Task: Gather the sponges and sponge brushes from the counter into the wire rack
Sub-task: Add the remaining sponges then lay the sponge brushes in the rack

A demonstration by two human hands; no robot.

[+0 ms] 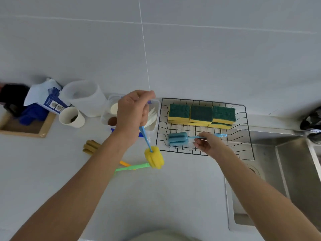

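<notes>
The person's left hand (pixel 132 111) was closed in a fist around the light blue plastic handle of a yellow sponge brush (pixel 154 157), holding it raised above the white counter (pixel 156 197) with the ribbed foam head hanging downward, just left of the black wire rack (pixel 248 136). The right hand (pixel 205 143) reached into the rack, its fingertips pinching the thin blue handle of a blue sponge brush (pixel 178 138), which lay flat on the rack's wire floor with its foam head pointing left. Along the far side of the rack sat the yellow sponges with dark green scouring tops (pixel 201 113), three side by side on top of others, touching one another. On the counter below the yellow foam head lay a light green plastic brush handle (pixel 132 168); whether its head was the yellow one or hidden behind it could not be told. An orange handle (pixel 125 163) showed beside the left forearm, and an olive-brown ribbed sponge head (pixel 91 146) lay on the counter farther left. Behind the left hand stood a clear plastic container (pixel 155 117), a translucent white jug (pixel 86 100), and a white paper cup (pixel 72 117). A stainless steel sink (pixel 286 171) lay to the right of the rack.
</notes>
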